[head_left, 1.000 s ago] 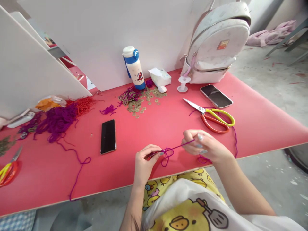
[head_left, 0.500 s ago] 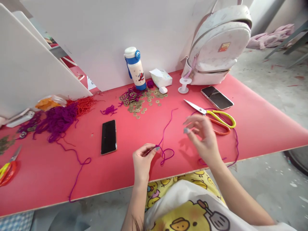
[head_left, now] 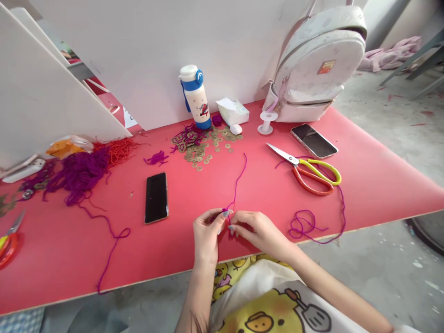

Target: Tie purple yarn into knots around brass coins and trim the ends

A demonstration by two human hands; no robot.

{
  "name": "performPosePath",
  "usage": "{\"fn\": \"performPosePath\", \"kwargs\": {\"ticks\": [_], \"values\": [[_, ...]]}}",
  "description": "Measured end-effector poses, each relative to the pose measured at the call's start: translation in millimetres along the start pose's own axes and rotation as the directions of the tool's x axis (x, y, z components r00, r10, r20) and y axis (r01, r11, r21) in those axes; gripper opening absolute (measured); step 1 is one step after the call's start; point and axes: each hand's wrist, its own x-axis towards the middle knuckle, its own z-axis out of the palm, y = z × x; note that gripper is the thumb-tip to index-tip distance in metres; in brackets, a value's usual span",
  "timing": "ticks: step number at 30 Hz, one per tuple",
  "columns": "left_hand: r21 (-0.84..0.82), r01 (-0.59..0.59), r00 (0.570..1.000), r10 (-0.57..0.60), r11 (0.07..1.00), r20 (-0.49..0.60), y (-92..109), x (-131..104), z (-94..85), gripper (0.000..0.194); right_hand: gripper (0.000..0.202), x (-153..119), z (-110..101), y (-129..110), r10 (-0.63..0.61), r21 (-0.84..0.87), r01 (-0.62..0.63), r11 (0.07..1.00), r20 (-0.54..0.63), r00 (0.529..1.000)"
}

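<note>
- At the near edge of the red table (head_left: 194,194), a white shirt (head_left: 256,277) with a yellow cartoon figure; yellow patterned cloth just beyond it.
- Left hand (head_left: 205,231) over the tabletop, thumb and fingers pinched narrow on a purple cord (head_left: 236,185), which is bunched at the fingertips; its free end runs away across the table in a loose curve.
- Right hand (head_left: 258,231) close beside it, fingertips narrow and at the hanging part of the same cord; cannot tell whether they grip it.
- Off to the right, a loose purple strand (head_left: 300,224), looped near the edge, then running up to the large scissors (head_left: 312,178), red and yellow handles, blades slightly parted.
- Far left, a second pair of scissors (head_left: 10,238), partly cut off by the frame. Between it and the hands, another strand (head_left: 110,259) trails from the purple yarn pile (head_left: 81,173).
- Black phone (head_left: 156,198) flat, left of the hands; second phone (head_left: 314,140) just beyond the large scissors.
- Red threads (head_left: 120,151) touching the yarn pile; small purple tuft (head_left: 157,158) nearer the middle.
- Holed brass-coloured discs (head_left: 199,150) scattered before an upright white-and-blue bottle (head_left: 197,99).
- Beside the bottle, a soft white pack (head_left: 234,112); then a white spool (head_left: 267,124), upright.
- Pale backpack (head_left: 315,69) at the back, leaning on the white panel (head_left: 149,55).
- Beyond, pink cloth (head_left: 395,54) on the floor.
</note>
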Motion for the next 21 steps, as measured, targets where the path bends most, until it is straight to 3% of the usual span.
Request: {"fn": "performPosePath", "kwargs": {"ticks": [11, 17, 21], "values": [[-0.002, -0.003, 1.000, 0.003, 1.000, -0.010, -0.3, 0.6, -5.2, 0.020, 0.030, 2.4, 7.5, -0.4, -0.025, 0.050, 0.030, 0.998, -0.091, 0.996], [0.045, -0.015, 1.000, 0.016, 0.999, -0.009, -1.5, 0.5, -7.3, 0.019, 0.028, 5.6, 11.6, 0.2, 0.062, 0.065, -0.053, 0.996, -0.153, 0.986], [0.095, -0.029, 0.999, 0.031, 0.995, -0.020, -1.7, -1.0, -8.8, 0.018, 0.025, 7.9, 12.8, 2.6, 0.041, 0.065, -0.032, 0.997, -0.145, 0.989]]}}
